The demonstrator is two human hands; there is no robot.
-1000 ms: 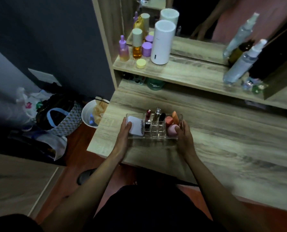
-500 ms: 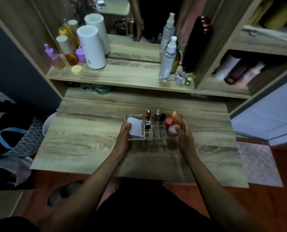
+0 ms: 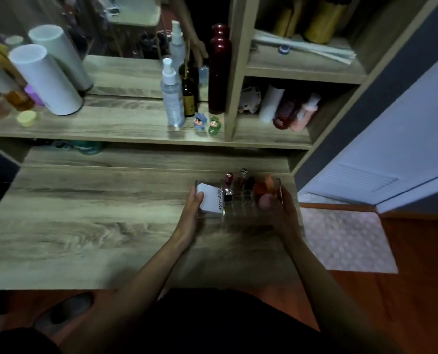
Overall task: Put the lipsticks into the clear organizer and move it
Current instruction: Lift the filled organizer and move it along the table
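Your fingers [image 3: 197,200] of both hands clamp the short ends of the clear acrylic organizer [image 3: 276,186] near the wooden desk's [image 3: 98,226] right back corner, lipsticks [image 3: 228,183] upright inside. It looks light, rigid and slick; grip low on the end walls and keep it level so nothing tips.

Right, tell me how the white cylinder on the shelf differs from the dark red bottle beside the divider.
The white cylinder is plain white, wide and straight-sided; the dark red bottle is glossy, slimmer and narrows to a neck with a knobbed top. The white cylinder stands at the left end of the shelf, the dark red bottle at the right, against the upright divider. Both stand upright on that shelf, before the mirror.
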